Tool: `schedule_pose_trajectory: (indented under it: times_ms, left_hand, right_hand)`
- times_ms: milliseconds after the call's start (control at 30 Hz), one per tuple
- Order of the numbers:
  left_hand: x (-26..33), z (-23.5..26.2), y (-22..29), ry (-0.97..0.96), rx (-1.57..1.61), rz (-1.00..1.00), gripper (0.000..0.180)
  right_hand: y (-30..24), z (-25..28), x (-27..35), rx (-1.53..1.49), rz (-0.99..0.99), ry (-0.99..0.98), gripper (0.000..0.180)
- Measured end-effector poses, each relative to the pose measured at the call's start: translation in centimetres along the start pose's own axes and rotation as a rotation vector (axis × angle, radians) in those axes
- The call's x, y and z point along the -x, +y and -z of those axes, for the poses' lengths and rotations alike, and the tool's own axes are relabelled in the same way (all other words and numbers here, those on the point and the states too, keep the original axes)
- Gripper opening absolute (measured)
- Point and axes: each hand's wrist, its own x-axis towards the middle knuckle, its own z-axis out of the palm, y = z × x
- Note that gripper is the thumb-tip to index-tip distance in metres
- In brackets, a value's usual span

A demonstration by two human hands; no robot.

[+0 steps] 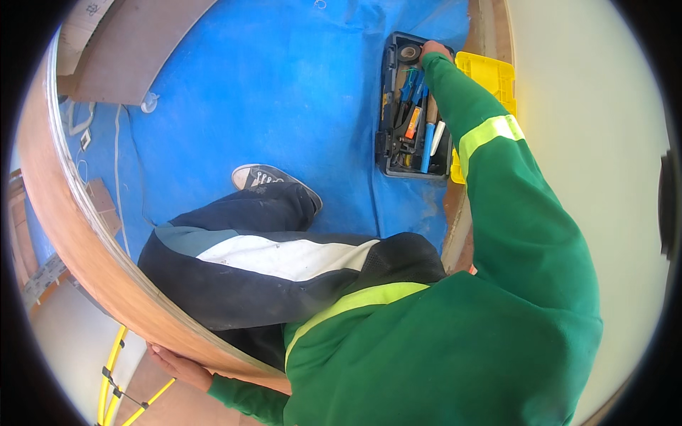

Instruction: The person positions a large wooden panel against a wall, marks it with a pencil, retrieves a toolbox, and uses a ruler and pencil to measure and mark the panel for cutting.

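Note:
My right hand (435,50) reaches far out into the top end of a black toolbox (386,121) lying on a blue floor sheet (284,92). It sits next to a black roll of tape (408,52); whether the fingers grip anything is hidden. Pliers, screwdrivers and other handled tools (418,117) fill the box. My left hand (176,366) lies flat with fingers spread against the lower edge of a long curved wooden board (78,241) at the lower left. Green sleeves with yellow reflective bands cover both arms.
A yellow plastic tray (491,72) lies beside the toolbox on the right. My bent leg and grey shoe (264,175) rest on the blue sheet. A flat brown panel (135,42) and white cables are at the upper left, and yellow rods (112,380) at the lower left.

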Motion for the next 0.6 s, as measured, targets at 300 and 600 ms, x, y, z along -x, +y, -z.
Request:
schedule_pose_trajectory:
  times_ms: [300, 600]
  left_hand:
    - [-1.0, 0.4, 0.5, -0.015, 0.136, 0.041, 0.061]
    - [-1.4, 0.7, -0.1, -0.052, 0.321, 0.089, 0.056]
  right_hand:
    - [0.3, 2.3, 0.3, -0.012, -0.032, -0.081, 0.043]
    - [2.2, 3.3, 3.6, -0.219, 0.090, 0.171, 0.038]
